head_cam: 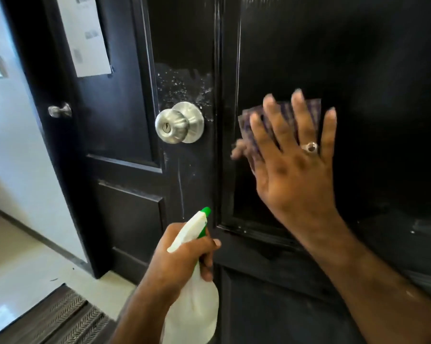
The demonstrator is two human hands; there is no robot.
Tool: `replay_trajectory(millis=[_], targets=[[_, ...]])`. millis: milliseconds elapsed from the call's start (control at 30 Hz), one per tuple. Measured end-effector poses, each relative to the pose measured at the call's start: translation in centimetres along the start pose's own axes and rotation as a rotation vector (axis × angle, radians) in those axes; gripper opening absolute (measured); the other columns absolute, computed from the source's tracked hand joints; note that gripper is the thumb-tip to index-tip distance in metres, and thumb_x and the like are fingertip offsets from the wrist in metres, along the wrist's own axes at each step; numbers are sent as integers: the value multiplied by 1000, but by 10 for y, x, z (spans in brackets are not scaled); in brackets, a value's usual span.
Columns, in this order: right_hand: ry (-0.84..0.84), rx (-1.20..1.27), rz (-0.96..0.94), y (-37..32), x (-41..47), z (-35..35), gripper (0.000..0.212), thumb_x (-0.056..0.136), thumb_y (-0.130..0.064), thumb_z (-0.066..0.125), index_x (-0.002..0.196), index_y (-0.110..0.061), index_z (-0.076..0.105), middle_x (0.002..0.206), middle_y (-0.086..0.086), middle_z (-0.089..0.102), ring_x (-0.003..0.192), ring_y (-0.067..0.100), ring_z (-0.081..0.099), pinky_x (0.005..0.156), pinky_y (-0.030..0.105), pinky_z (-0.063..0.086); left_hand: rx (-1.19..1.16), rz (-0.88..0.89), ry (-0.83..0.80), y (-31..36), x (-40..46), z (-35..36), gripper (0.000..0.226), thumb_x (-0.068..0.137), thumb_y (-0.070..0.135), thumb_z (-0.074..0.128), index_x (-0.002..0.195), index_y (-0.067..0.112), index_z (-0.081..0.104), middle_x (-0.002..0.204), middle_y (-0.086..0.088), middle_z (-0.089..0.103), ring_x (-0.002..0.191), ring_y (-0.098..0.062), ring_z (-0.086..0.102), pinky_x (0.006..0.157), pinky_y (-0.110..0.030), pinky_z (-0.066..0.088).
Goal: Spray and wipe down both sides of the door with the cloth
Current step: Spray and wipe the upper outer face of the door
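A black panelled door (358, 58) fills the right and centre, with a silver round knob (178, 125) near its left edge. White spray droplets (182, 88) speckle the door just above the knob, and a thin run streaks down below it. My right hand (293, 160), fingers spread and straight, presses a purple patterned cloth (284, 115) flat against the recessed panel right of the knob. My left hand (182, 256) grips a white spray bottle (197, 301) by its neck, its green nozzle (206, 211) pointing up toward the door.
A second black door (115, 135) stands behind on the left, with a small silver knob (60, 111) and a white paper (85, 36) taped on it. A white wall (8, 145) lies left. A dark ridged mat (67, 319) covers the pale tiled floor (18, 254) below.
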State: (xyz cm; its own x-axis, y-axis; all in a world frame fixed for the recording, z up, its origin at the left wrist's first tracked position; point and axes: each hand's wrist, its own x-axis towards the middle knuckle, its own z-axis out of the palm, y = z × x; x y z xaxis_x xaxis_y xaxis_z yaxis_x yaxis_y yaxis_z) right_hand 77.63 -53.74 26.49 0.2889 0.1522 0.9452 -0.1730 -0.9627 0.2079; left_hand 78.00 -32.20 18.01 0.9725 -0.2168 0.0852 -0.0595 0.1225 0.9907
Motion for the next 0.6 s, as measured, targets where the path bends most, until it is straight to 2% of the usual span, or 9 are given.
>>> replay_trajectory(millis=[33,100,200,267,300,367,433,533,600], targets=[[20,7,15,-4,11,4,55,114,-40,45,165,-21,40,178,8,21,165,42,10,130,68,4,5,-7,0,-1,-2,1,44,80,6,83,112,13,54,69,-18,67,54,-32,57,61,-43,55],[-17,29,-71,-21,2,17,59,111,-31,49,167,-16,36,178,13,18,164,45,7,130,68,3,-20,-19,-5,-2,-6,1,61,70,14,90,119,13,54,74,-20,70,56,-33,59,61,-43,55],[-249,49,-362,-41,-75,32,68,108,-26,49,170,-14,25,180,13,8,165,41,-2,131,65,-1,-60,-17,-20,-6,-7,1,75,59,18,92,124,6,54,77,-25,70,54,-33,58,60,-45,54],[-302,36,-416,-23,-126,28,70,108,-30,54,170,-17,25,180,7,10,167,33,2,132,62,3,-88,3,-28,-8,-7,1,83,54,27,91,124,1,55,79,-28,69,53,-34,58,58,-45,53],[-293,13,-390,-6,-141,19,71,106,-32,58,170,-20,29,180,4,15,167,30,8,132,61,6,-97,13,-41,-9,-7,3,84,51,31,90,121,-2,57,79,-30,68,52,-35,57,57,-46,53],[-215,-27,-280,26,-146,-1,68,105,-40,64,166,-24,38,177,0,27,165,29,20,130,64,10,-99,39,-95,-9,-7,7,71,54,33,88,107,-6,62,79,-34,65,50,-37,53,58,-48,52],[-100,-59,-122,50,-123,-19,61,109,-46,60,164,-25,44,174,1,33,163,34,25,128,68,12,-103,52,-154,-8,-7,14,57,58,30,86,94,-8,62,78,-37,62,46,-34,49,59,-47,51],[17,-54,120,51,-80,-23,57,112,-44,52,164,-23,42,175,5,30,163,42,20,128,71,9,-99,39,-206,-6,-7,33,59,62,24,86,99,-11,58,79,-38,62,45,-33,49,60,-46,51],[31,-13,162,31,-71,-14,59,111,-41,54,165,-21,41,175,9,28,162,46,17,128,71,9,-80,34,-213,-4,-6,43,54,68,19,84,105,-10,58,81,-35,64,46,-32,50,59,-46,52]])
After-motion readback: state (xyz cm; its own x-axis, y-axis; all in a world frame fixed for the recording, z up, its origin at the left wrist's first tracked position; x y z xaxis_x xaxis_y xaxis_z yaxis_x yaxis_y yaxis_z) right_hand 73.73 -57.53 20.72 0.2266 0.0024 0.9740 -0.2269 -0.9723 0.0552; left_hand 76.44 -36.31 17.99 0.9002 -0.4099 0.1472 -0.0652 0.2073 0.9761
